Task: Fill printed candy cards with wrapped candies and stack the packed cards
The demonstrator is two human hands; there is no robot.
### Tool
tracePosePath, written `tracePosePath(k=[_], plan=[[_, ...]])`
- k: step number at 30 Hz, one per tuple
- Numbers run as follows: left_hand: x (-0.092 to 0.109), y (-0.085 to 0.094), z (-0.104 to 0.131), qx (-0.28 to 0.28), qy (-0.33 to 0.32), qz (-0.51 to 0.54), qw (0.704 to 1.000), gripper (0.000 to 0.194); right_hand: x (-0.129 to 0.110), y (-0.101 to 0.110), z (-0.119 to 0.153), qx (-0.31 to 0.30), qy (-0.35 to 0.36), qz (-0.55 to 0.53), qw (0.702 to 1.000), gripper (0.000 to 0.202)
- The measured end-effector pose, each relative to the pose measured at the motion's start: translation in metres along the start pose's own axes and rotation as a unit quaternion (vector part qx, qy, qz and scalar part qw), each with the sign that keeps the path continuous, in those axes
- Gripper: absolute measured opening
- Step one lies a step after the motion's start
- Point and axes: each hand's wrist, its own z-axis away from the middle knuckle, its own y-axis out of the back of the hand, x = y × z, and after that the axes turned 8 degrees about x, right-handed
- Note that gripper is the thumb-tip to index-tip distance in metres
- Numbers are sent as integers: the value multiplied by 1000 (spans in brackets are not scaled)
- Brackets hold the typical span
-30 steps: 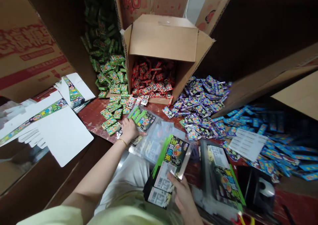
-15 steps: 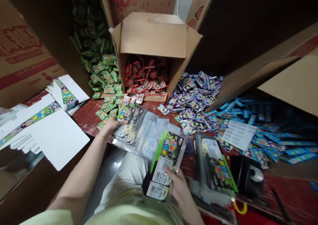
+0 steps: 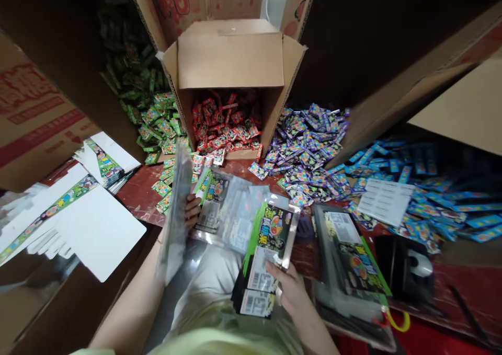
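Observation:
My left hand [image 3: 192,211] is closed on a bundle of clear printed packaging bags [image 3: 176,214], tipped up on edge and blurred. Its thumb is hidden behind the bundle. My right hand [image 3: 288,284] grips a stack of black and green packaging bags [image 3: 264,255] with white barcode labels, fanned at the lower end. Between the hands, more clear packaging bags [image 3: 235,224] lie overlapping at the table edge above my lap. Another pile of these bags [image 3: 355,261] rests right of my right hand.
A cardboard box [image 3: 231,57] holds red sachets [image 3: 227,125]. Green sachets [image 3: 160,119] lie left of it, purple ones [image 3: 309,146] right, blue ones [image 3: 431,214] farther right. White card sheets [image 3: 105,229] overhang the left edge. A black object [image 3: 403,271] sits at right.
My left hand has lifted a bundle of packaging bags from the middle pile and turned it on edge. My right hand still holds its stack. The whole view has shifted slightly.

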Motion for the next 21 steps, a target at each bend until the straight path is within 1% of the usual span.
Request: tracePosePath(k=[6, 9, 12, 15, 18, 21], plan=[[-43, -11, -2, -43, 43, 45, 997, 33, 1, 0, 3, -25, -2, 7, 1000, 40], [-59, -12, -4, -62, 57, 58, 995, 34, 2, -1, 3, -27, 1, 9, 1000, 41], [-63, -10, 0, -86, 75, 65, 991, 28, 1, -3, 2, -25, 5, 8, 1000, 43], [-60, -8, 6, -121, 97, 76, 985, 19, -4, -8, 2, -29, 4, 13, 999, 44], [-57, -8, 8, -150, 115, 105, 976, 12, -11, -14, 1, -20, 9, 26, 999, 47], [-60, -12, 9, -135, 109, 125, 977, 9, -16, -18, 1, -12, 16, 39, 999, 48]])
